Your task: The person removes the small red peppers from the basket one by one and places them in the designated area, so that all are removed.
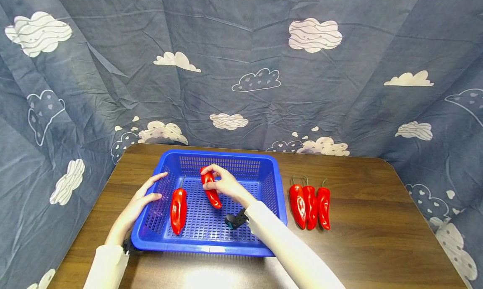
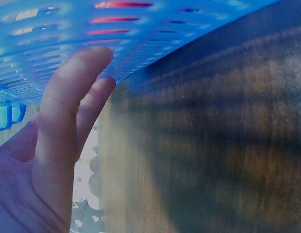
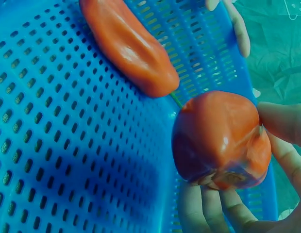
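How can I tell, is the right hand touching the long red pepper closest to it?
Touching. The right wrist view shows it: the right hand holds the long red pepper, fingers against its skin with no gap.

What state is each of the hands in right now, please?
Left hand: holding the side of the blue basket.
Right hand: holding a red pepper.

Long white sleeves (image 1: 292, 245), black wrist cameras (image 1: 235, 221), bare hands (image 1: 227, 183)
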`<state>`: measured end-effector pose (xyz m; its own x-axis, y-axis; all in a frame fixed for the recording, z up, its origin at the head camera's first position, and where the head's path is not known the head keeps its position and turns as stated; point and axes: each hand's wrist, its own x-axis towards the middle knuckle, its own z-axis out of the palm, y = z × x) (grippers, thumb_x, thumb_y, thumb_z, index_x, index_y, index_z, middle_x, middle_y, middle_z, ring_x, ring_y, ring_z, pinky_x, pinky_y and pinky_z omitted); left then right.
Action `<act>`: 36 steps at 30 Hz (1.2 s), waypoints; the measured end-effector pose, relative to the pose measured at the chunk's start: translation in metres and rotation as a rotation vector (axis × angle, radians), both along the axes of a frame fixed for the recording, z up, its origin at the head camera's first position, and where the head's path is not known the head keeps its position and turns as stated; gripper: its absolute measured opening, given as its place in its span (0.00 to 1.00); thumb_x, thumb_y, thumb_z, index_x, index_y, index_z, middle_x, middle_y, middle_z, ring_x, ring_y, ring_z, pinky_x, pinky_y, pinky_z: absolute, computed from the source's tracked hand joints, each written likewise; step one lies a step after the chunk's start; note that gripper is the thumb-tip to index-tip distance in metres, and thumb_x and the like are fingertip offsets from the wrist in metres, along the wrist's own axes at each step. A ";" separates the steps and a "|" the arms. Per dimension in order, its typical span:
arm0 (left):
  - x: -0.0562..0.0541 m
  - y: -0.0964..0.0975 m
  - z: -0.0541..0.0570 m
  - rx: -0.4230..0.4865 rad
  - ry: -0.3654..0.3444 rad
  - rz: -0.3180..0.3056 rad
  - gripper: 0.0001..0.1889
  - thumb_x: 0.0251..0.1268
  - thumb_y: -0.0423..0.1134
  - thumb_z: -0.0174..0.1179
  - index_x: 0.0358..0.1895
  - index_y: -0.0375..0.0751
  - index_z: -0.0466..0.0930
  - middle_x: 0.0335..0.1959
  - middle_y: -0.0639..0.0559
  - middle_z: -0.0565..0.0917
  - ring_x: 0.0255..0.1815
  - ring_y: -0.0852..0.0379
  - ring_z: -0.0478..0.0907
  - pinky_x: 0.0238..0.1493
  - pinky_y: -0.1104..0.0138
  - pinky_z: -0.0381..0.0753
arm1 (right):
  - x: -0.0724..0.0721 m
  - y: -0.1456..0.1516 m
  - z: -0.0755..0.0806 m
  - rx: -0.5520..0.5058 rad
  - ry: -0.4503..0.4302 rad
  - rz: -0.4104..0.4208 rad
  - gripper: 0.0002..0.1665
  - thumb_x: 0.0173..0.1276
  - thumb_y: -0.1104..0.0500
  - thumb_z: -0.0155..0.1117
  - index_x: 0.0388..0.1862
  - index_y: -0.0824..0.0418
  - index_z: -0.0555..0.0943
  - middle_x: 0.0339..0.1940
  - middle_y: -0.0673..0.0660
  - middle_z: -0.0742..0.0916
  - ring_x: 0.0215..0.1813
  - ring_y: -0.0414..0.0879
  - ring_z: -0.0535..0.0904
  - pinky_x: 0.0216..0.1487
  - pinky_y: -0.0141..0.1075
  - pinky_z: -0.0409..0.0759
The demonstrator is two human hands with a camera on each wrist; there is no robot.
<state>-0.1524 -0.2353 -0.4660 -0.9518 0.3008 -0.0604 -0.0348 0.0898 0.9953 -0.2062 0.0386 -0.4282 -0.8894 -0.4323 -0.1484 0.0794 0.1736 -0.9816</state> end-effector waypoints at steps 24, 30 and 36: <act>0.000 0.000 0.000 -0.005 0.007 0.001 0.30 0.69 0.31 0.46 0.74 0.48 0.54 0.70 0.36 0.56 0.56 0.45 0.70 0.44 0.56 0.79 | 0.004 0.029 0.013 -0.036 -0.014 -0.006 0.22 0.60 0.69 0.61 0.55 0.64 0.74 0.46 0.64 0.75 0.40 0.52 0.78 0.37 0.45 0.82; 0.000 0.000 0.000 -0.005 0.012 0.006 0.30 0.69 0.31 0.46 0.74 0.48 0.55 0.70 0.37 0.56 0.56 0.45 0.69 0.45 0.56 0.79 | 0.005 0.041 0.017 -0.033 0.015 -0.014 0.22 0.62 0.69 0.61 0.56 0.65 0.73 0.47 0.65 0.74 0.43 0.53 0.78 0.39 0.47 0.82; 0.001 0.001 0.000 -0.017 0.022 0.000 0.31 0.69 0.30 0.46 0.74 0.47 0.54 0.70 0.36 0.57 0.57 0.45 0.68 0.45 0.56 0.78 | 0.006 0.052 0.020 -0.062 0.021 -0.020 0.23 0.63 0.69 0.59 0.58 0.66 0.72 0.47 0.65 0.74 0.43 0.52 0.77 0.40 0.46 0.82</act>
<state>-0.1516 -0.2345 -0.4659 -0.9528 0.3004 -0.0447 -0.0131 0.1066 0.9942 -0.2000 0.0907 -0.4079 -0.9008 -0.4218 -0.1033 0.0618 0.1111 -0.9919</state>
